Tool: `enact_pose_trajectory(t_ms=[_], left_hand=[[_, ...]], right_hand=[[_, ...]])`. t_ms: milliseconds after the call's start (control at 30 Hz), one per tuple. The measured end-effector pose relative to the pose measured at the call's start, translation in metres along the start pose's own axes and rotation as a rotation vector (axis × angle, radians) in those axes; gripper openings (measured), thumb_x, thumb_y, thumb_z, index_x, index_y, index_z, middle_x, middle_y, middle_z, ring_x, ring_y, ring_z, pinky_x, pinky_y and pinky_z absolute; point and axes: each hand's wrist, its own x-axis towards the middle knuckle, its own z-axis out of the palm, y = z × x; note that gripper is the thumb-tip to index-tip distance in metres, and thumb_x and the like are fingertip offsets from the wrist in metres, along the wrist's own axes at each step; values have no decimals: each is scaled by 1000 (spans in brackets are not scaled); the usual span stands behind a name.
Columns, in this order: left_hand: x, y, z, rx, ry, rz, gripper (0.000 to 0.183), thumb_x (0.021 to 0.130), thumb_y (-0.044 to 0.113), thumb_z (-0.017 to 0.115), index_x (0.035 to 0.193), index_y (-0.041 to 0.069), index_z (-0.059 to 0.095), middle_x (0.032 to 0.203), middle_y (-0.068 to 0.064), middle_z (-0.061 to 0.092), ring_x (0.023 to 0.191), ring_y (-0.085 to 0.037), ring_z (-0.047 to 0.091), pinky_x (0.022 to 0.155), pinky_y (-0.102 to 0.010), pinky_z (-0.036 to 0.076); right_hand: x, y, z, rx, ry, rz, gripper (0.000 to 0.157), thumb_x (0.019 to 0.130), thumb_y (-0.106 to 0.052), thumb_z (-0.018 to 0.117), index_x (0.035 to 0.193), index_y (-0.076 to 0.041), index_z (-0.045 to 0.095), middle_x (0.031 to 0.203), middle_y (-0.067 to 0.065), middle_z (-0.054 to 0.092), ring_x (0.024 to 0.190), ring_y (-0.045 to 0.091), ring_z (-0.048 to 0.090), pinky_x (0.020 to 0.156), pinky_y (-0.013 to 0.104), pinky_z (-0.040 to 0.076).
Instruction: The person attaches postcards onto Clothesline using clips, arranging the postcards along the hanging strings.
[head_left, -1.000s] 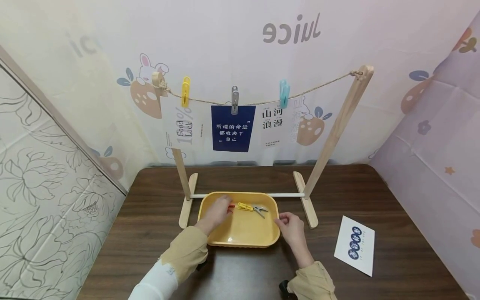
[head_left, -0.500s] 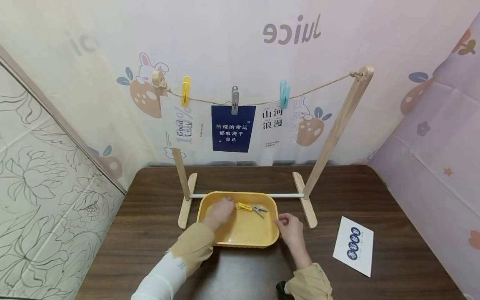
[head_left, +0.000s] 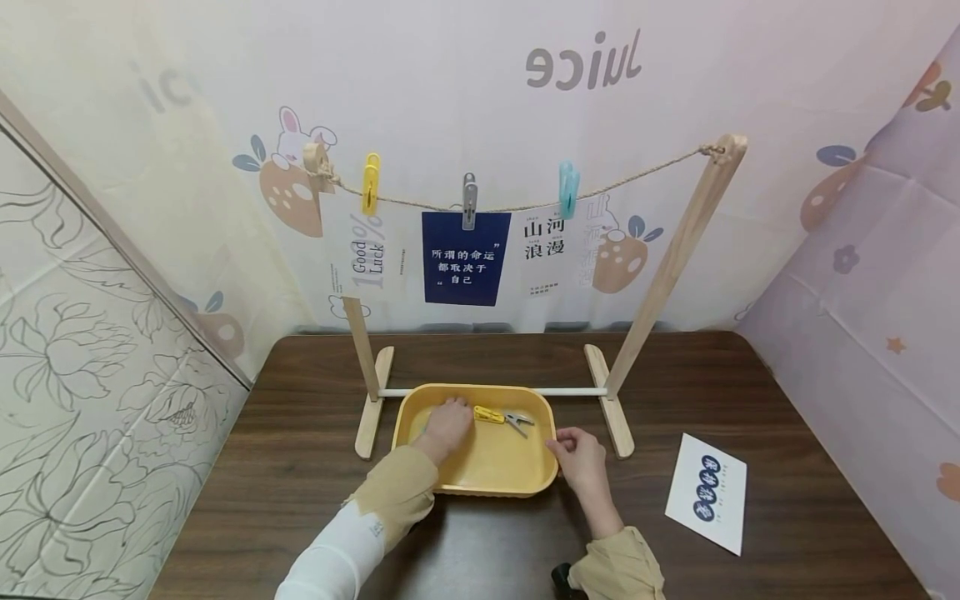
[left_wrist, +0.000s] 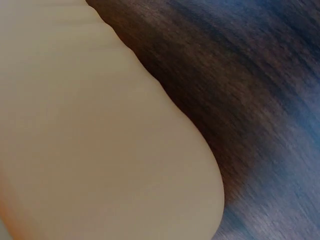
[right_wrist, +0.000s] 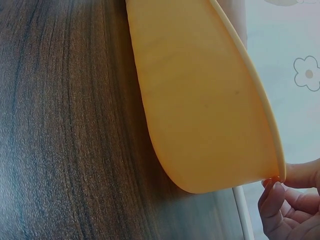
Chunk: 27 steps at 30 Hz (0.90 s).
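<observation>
A yellow plastic tray [head_left: 495, 475] rests on the table. My left hand [head_left: 448, 427] reaches into its left side, back upward. Its fingertips are hidden, so I cannot tell whether they hold anything. Beside this hand lie a yellow clothespin [head_left: 489, 414] and a grey clothespin [head_left: 517, 423]. At the tray's right rim, my right hand [head_left: 581, 462] pinches the edge between thumb and fingers; the right wrist view shows this hand [right_wrist: 295, 205] at the tray's corner [right_wrist: 205, 110]. A blurred tan surface and dark wood are all that the left wrist view shows.
Behind the tray stands a wooden rack [head_left: 667, 275] with a rope [head_left: 645, 173]. Yellow, grey and light blue clothespins hold cards on it, the blue card [head_left: 467, 287] in the middle. A white card [head_left: 707, 492] lies on the table at right.
My left hand has shifted slightly right inside the tray. A red piece seen by its fingertips a second ago is out of sight now. My right hand stays on the rim.
</observation>
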Motion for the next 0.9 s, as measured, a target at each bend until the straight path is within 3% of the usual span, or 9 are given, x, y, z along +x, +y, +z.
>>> enact_pose_trajectory(t_ms=[233,533,800,900], left_hand=[[0,3,-4,30,-36,0,13,77,6,67,89,12,66,89,-4,57,84,-18,54,64,-29,51],[-3,5,-5,31,16,21,8,78,2,63,82,10,64,83,-5,57,78,-18,55,68,-27,49],[-8,8,-13,-101,19,4,14,73,-3,67,82,6,65,86,-9,57,81,-21,54,69,-30,50],[-10,8,-17,-181,50,-4,11,73,-4,66,75,6,63,86,-10,56,79,-21,54,66,-29,50]], right_hand=[[0,-1,0,2,2,-12,18,80,-5,64,89,10,60,63,7,58,43,11,50,39,24,44],[0,0,-1,8,1,-12,18,80,-5,63,89,10,60,63,7,58,43,12,51,39,25,45],[0,-1,-1,-4,2,-4,19,80,-6,64,89,10,60,64,7,58,44,12,51,40,24,45],[-1,-1,-1,-8,1,1,19,80,-6,63,90,10,60,65,7,58,44,12,52,40,25,45]])
